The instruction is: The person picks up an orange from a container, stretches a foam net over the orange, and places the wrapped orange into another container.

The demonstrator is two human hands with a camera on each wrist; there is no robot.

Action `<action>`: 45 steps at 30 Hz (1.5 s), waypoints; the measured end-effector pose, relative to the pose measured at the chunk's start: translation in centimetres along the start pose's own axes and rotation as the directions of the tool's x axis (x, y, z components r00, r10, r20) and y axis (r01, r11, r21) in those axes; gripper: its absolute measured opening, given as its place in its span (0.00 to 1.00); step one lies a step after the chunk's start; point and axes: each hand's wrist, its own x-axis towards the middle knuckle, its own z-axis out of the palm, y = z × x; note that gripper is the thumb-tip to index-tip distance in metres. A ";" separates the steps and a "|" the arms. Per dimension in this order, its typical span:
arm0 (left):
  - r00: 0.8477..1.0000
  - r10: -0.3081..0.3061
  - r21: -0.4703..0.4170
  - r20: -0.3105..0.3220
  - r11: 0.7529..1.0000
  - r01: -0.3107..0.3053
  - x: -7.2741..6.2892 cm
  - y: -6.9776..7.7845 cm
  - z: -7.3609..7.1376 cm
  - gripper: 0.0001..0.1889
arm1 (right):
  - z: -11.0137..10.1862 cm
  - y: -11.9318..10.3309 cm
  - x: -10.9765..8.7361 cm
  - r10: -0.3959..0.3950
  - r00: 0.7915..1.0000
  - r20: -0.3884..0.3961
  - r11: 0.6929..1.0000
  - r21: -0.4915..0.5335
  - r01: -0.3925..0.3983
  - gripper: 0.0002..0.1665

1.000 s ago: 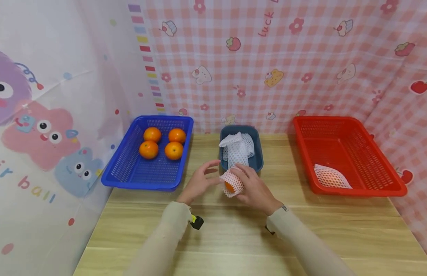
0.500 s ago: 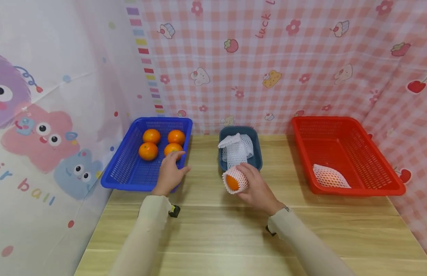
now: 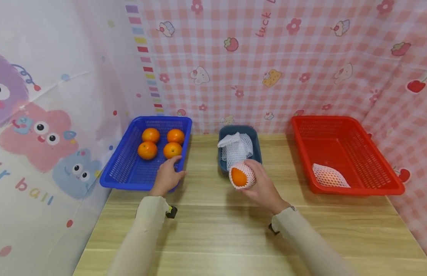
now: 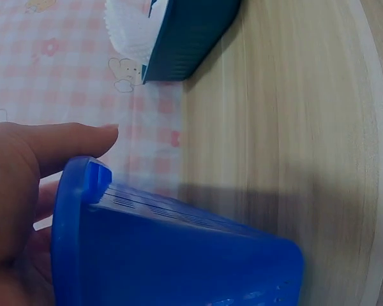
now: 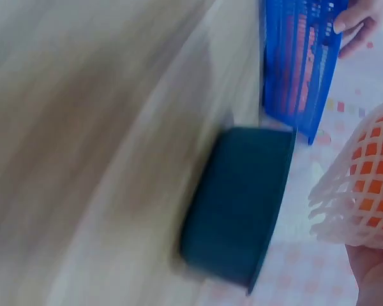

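My right hand [image 3: 265, 191] grips an orange [image 3: 239, 177] wrapped in a white foam net sleeve [image 5: 351, 217]; one end of the fruit shows bare in the head view. It is held above the table, just in front of the small dark teal bin [image 3: 257, 153]. My left hand [image 3: 166, 176] reaches over the right rim of the blue basket [image 3: 130, 186], fingertips close by the nearest bare orange [image 3: 172, 150]. In the left wrist view its thumb [image 4: 76, 139] is straight above the rim, and the other fingers are partly hidden behind the basket wall.
Several bare oranges lie in the blue basket, among them one at the left [image 3: 147, 150]. White foam nets [image 3: 235, 149] fill the teal bin. A red basket [image 3: 358, 190] at the right holds one net-wrapped fruit [image 3: 330, 176]. A patterned cloth [image 3: 217, 57] hangs behind.
My left hand has left the wrapped orange and moved left to the blue basket. The right hand has shifted slightly right and up with the wrapped orange, turning its bare end toward the head camera.
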 end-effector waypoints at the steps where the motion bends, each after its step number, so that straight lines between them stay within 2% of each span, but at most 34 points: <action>1: 1.000 -0.003 0.000 0.001 1.000 0.003 0.0 0.0 0.0 0.33 | -0.4 0.2 0.0 -0.002 1.000 -0.010 1.000 -0.017 0.002 0.54; 5: 1.000 -0.006 0.006 -0.004 1.000 0.006 0.1 0.1 0.0 0.32 | -2.9 1.3 0.4 -0.007 0.998 -0.070 0.998 -0.069 0.002 0.54; 9: 1.000 0.004 0.026 -0.021 1.000 -0.003 0.0 0.2 -0.1 0.32 | -6.0 2.7 0.6 0.003 0.981 -0.195 0.990 -0.137 -0.030 0.53; 16: 0.999 -0.002 0.028 -0.032 1.000 0.003 0.1 0.3 -0.3 0.32 | -12.5 5.6 -0.4 0.058 0.924 -0.377 0.945 -0.277 -0.173 0.53; 20: 0.999 -0.004 0.036 -0.034 0.999 0.006 0.3 0.3 -0.2 0.31 | -16.1 7.6 -1.7 0.136 0.877 -0.461 0.901 -0.311 -0.303 0.50; 23: 0.999 -0.008 0.043 -0.037 0.999 0.010 0.3 0.2 -0.2 0.31 | -18.3 8.5 -2.7 0.292 0.827 -0.480 0.835 -0.294 -0.465 0.50; 26: 0.999 -0.005 0.043 -0.037 0.999 0.007 0.2 0.2 -0.2 0.31 | -19.9 9.3 -3.8 0.464 0.757 -0.460 0.737 -0.275 -0.618 0.50; 28: 0.999 0.001 0.046 -0.037 0.999 0.000 0.1 0.2 -0.2 0.31 | -20.7 10.0 -4.4 0.553 0.709 -0.438 0.671 -0.271 -0.690 0.50; 30: 1.000 0.002 0.045 -0.030 0.999 0.000 -0.1 0.1 -0.2 0.31 | -21.2 10.6 -5.0 0.611 0.671 -0.420 0.618 -0.276 -0.736 0.51; 39: 1.000 -0.007 0.034 0.001 0.999 0.007 -0.4 0.2 0.3 0.31 | -22.9 12.3 -6.8 0.771 0.557 -0.308 0.430 -0.393 -0.813 0.55; 42: 1.000 -0.010 0.033 -0.002 0.999 0.010 -0.3 0.2 0.4 0.31 | -23.3 12.5 -6.7 0.814 0.529 -0.238 0.386 -0.458 -0.801 0.56; 45: 1.000 -0.013 0.038 -0.003 0.999 0.013 -0.4 0.1 0.4 0.31 | -23.7 12.6 -6.5 0.852 0.500 -0.152 0.364 -0.514 -0.777 0.57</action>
